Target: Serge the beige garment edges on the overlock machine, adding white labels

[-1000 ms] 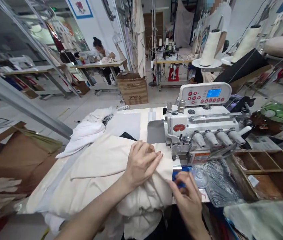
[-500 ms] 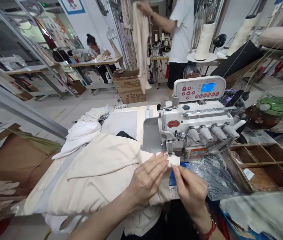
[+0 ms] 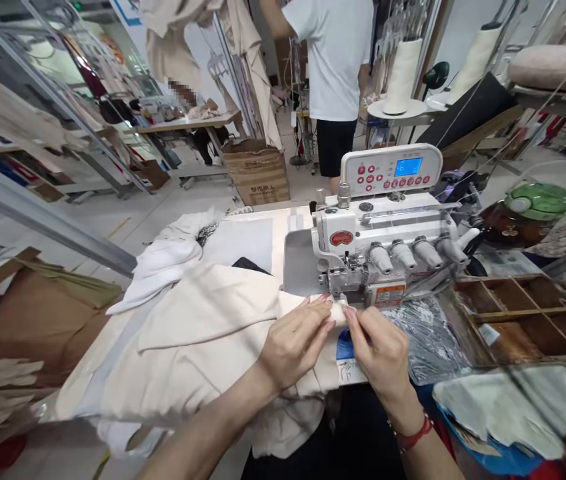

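A cream fabric piece [image 3: 203, 333] lies heaped on the sewing table in front of a white overlock sewing machine [image 3: 387, 247]. My left hand [image 3: 295, 340] rests on the fabric, fingertips pinching its edge just before the machine's presser foot. My right hand [image 3: 380, 347] meets it from the right, fingers closed on the same fabric edge. Both hands sit close together directly below the needle area. A red bracelet is on my right wrist.
White cloth [image 3: 173, 260] is bunched at the table's far left. A wooden divided tray [image 3: 517, 307] stands to the right, a green-lidded pot [image 3: 537, 203] behind it. Thread cones [image 3: 403, 77] rise behind the machine. A person in a white shirt [image 3: 337, 60] stands beyond; a cardboard box [image 3: 257, 173] sits on the floor.
Both hands moved forward with the fabric edge, up to the presser foot. My right hand rose from the table front to pinch the edge. The person behind walked into view.
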`<action>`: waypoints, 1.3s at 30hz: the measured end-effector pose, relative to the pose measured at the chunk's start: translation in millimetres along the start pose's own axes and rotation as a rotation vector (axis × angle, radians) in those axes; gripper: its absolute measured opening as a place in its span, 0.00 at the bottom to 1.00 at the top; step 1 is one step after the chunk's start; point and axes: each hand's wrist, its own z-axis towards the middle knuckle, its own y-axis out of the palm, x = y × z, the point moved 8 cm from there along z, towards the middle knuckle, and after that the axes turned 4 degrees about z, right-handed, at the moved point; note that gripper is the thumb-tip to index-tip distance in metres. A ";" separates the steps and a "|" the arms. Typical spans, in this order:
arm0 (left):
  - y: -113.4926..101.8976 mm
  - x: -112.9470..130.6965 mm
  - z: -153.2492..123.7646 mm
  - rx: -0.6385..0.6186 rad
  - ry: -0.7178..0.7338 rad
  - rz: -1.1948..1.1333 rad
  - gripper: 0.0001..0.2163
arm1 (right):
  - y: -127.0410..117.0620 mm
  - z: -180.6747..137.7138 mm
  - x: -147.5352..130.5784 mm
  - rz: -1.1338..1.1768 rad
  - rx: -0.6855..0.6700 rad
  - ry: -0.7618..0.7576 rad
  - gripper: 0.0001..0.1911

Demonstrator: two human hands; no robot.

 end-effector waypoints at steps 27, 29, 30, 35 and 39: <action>7.2 -52.4 18.9 -0.197 -0.352 -0.209 0.10 | 49.9 -57.8 20.9 0.544 -0.182 0.397 0.18; 10.8 -54.0 17.4 -0.208 -0.386 -0.173 0.10 | 41.1 -52.4 16.7 0.555 -0.150 0.351 0.20; 12.2 -54.6 16.9 -0.207 -0.398 -0.149 0.11 | 36.8 -50.2 14.6 0.561 -0.138 0.326 0.20; 16.7 -52.1 14.5 -0.235 -0.368 0.099 0.08 | 24.8 -51.9 9.8 0.564 -0.124 0.288 0.19; 21.4 -52.5 12.0 -0.251 -0.344 0.203 0.07 | 22.1 -54.6 10.2 0.531 -0.121 0.304 0.18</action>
